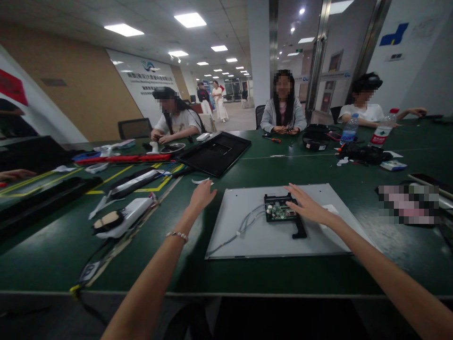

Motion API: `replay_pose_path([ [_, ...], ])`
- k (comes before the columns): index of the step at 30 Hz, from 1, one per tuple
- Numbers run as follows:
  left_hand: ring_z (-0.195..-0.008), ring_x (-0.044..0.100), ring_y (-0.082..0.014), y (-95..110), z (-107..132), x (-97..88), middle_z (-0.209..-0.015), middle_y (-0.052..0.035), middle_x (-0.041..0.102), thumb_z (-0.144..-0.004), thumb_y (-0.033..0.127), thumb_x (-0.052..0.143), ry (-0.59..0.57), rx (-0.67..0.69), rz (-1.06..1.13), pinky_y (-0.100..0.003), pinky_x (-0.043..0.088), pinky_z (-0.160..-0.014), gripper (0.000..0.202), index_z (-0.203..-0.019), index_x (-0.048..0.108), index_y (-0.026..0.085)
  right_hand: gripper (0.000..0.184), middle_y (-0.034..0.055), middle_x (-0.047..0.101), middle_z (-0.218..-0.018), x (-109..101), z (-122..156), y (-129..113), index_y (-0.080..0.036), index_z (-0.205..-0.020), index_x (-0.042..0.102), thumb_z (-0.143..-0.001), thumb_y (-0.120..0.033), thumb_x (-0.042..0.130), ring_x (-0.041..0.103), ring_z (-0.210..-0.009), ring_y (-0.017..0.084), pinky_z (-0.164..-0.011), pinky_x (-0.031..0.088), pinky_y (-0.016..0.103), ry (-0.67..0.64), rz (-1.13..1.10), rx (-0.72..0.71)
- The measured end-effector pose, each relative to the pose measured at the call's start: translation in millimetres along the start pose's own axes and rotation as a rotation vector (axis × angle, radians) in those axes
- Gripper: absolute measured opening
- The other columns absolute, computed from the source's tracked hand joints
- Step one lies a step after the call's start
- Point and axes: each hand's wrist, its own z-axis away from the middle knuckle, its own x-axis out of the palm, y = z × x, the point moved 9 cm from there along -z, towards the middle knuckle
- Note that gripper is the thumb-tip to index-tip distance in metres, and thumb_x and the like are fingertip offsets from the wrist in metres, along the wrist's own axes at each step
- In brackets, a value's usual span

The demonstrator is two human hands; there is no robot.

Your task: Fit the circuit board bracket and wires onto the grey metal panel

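Note:
A grey metal panel point(247, 236) lies flat on the dark green table point(177, 274) in front of me. A green circuit board point(278, 211) in a black bracket sits near its middle, with thin grey wires point(244, 224) running off to the left. My right hand point(306, 205) rests on the board's right side, fingers stretched out. My left hand point(202, 194) reaches past the panel's far left corner over the table, fingers loosely spread, holding nothing. A small white scrap point(200, 181) lies just beyond it.
A black monitor back cover point(215, 153) lies beyond the panel. White and black parts point(123, 215) and yellow tape lines sit at left. Water bottles point(349, 128) and black gear point(364, 153) stand at far right. Three people sit across the table.

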Motion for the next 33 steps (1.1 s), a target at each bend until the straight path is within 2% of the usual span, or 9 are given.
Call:
replay_pose_path([
  [2,-0.123,0.052,-0.0324,-24,-10,-4.4,-0.129,-0.0204,0.057,-0.084,0.03,0.056,0.006,-0.057,-0.081,-0.041,0.039,-0.104,0.039,-0.118,0.056,0.01,0.071,0.0101,0.016,-0.163,2,-1,6,-0.025,-0.153,0.025,-0.095,-0.064,0.034,0.013,-0.149,0.025,-0.119,0.016,0.048,0.026,-0.03,0.008],
  [4,-0.12,0.054,-0.0321,-38,-20,-2.1,-0.125,-0.0198,0.059,-0.086,0.032,0.054,-0.006,-0.08,-0.157,-0.04,0.041,-0.101,0.038,-0.117,0.056,0.011,0.069,0.01,0.02,-0.162,6,-1,9,-0.026,-0.153,0.027,-0.095,-0.063,0.034,0.015,-0.149,0.025,-0.119,0.016,0.048,0.042,-0.054,-0.001],
  [10,-0.112,0.059,-0.0273,-51,-54,26.3,-0.122,-0.0154,0.062,-0.089,0.038,0.052,-0.117,-0.055,-0.284,-0.035,0.045,-0.097,0.037,-0.116,0.057,0.013,0.063,0.0085,0.027,-0.16,15,3,9,-0.028,-0.152,0.03,-0.097,-0.058,0.036,0.021,-0.147,0.026,-0.119,0.02,0.049,0.054,-0.026,-0.045],
  [15,-0.104,0.064,-0.0283,-62,-62,38.8,-0.109,-0.0147,0.069,-0.095,0.039,0.04,-0.136,-0.119,-0.293,-0.036,0.048,-0.088,0.037,-0.11,0.062,0.014,0.062,0.0067,0.026,-0.16,17,5,5,-0.03,-0.153,0.027,-0.097,-0.055,0.037,0.024,-0.146,0.027,-0.118,0.023,0.049,0.044,0.055,-0.065],
  [22,-0.101,0.066,-0.0314,-58,-55,39.9,-0.106,-0.0171,0.069,-0.097,0.035,0.033,-0.111,-0.159,-0.346,-0.039,0.051,-0.082,0.038,-0.11,0.063,0.014,0.062,0.0081,0.025,-0.16,16,7,1,-0.029,-0.154,0.023,-0.098,-0.051,0.038,0.024,-0.146,0.026,-0.118,0.024,0.05,0.025,0.07,-0.089],
  [26,-0.094,0.068,-0.0312,-48,-51,37.2,-0.102,-0.0187,0.07,-0.097,0.03,0.031,-0.149,-0.143,-0.413,-0.039,0.052,-0.076,0.038,-0.109,0.061,0.012,0.061,0.0083,0.025,-0.16,16,7,-1,-0.029,-0.154,0.023,-0.099,-0.05,0.038,0.023,-0.147,0.026,-0.118,0.024,0.05,0.023,0.077,-0.105],
  [33,-0.097,0.067,-0.0326,-37,-44,32.6,-0.099,-0.023,0.069,-0.094,0.017,0.027,-0.185,-0.127,-0.461,-0.041,0.051,-0.079,0.039,-0.105,0.063,0.007,0.062,0.008,0.024,-0.161,16,8,-1,-0.029,-0.154,0.022,-0.099,-0.051,0.038,0.021,-0.147,0.026,-0.118,0.022,0.05,0.011,0.091,-0.09],
])
